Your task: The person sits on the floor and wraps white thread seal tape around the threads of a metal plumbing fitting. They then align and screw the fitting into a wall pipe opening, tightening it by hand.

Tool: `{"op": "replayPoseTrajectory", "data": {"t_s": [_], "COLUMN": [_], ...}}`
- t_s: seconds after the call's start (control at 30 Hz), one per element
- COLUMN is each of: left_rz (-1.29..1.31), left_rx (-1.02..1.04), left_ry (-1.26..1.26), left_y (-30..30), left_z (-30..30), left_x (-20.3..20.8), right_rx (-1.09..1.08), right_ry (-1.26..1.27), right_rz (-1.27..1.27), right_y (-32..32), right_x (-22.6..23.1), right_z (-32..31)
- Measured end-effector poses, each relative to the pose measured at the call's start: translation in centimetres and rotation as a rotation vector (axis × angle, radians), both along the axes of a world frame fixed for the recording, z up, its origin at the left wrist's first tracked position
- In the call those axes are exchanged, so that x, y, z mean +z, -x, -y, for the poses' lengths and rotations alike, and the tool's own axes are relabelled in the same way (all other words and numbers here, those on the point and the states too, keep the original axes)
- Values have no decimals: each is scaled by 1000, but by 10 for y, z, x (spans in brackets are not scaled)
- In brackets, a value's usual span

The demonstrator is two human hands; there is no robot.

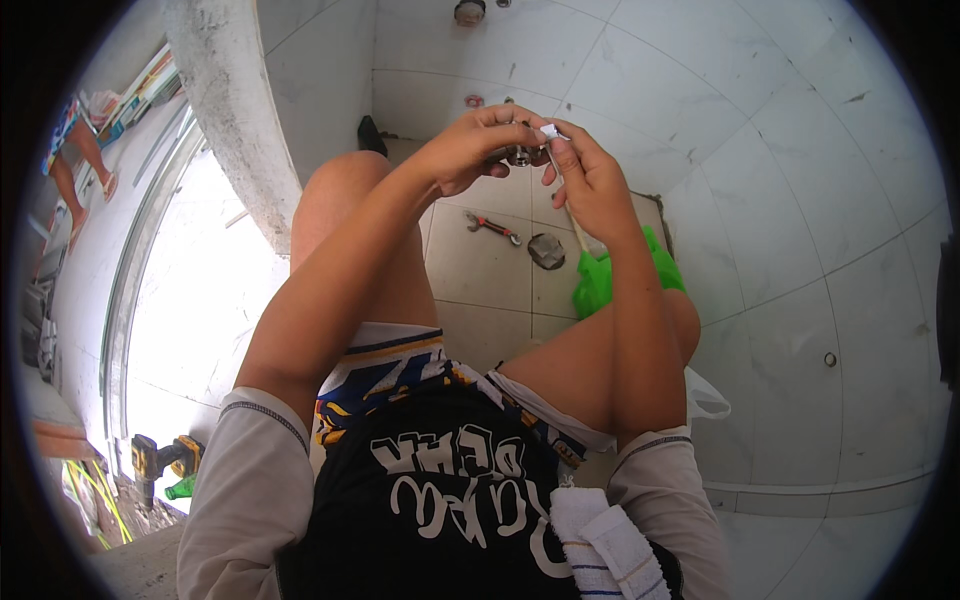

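My left hand (475,150) is closed around a small shiny metal fitting (519,156), held up above the floor in front of my knees. Close against it, my right hand (592,188) pinches a small white piece (550,132) between thumb and fingers; it looks like tape, but its exact kind is unclear. A thin pale strip (578,230) runs down from beside my right hand toward a green plastic bag (595,287). The fingers hide part of the fitting.
An adjustable wrench (492,228) with red-black handle lies on the floor tiles beside a drain opening (547,251). Tiled walls rise ahead and right. Leftward stand a rough wall edge (235,120), yellow-black power tools (165,457) and another person's legs (85,165). A towel (605,545) hangs on me.
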State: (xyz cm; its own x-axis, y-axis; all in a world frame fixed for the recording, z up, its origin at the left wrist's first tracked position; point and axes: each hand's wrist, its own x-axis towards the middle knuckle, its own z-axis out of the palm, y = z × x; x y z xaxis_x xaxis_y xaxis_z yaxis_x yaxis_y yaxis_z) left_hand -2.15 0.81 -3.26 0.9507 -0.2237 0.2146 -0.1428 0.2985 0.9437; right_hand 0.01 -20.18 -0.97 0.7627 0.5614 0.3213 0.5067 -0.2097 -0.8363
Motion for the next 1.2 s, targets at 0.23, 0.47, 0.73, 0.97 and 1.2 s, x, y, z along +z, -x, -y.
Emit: {"op": "replayPoseTrajectory", "data": {"t_s": [0.23,0.47,0.73,0.97,1.2], "left_rz": [-27,-31,-51,-81,-101], "left_rx": [-24,68,199,208,137], "left_ry": [5,-14,0,26,186], "left_y": [-4,-5,-8,-9,-13], "left_z": [-3,0,-2,-3,-7], "left_x": [-1,-5,-6,-6,-8], "right_rx": [-44,-63,-118,-152,-131], "right_ry": [26,8,70,68,55], "right_rz": [57,61,241,365,358], "right_y": [0,-2,-5,8,6], "right_x": [-3,-7,-15,-10,-12], "right_z": [-3,-4,-5,-10,-11]}}
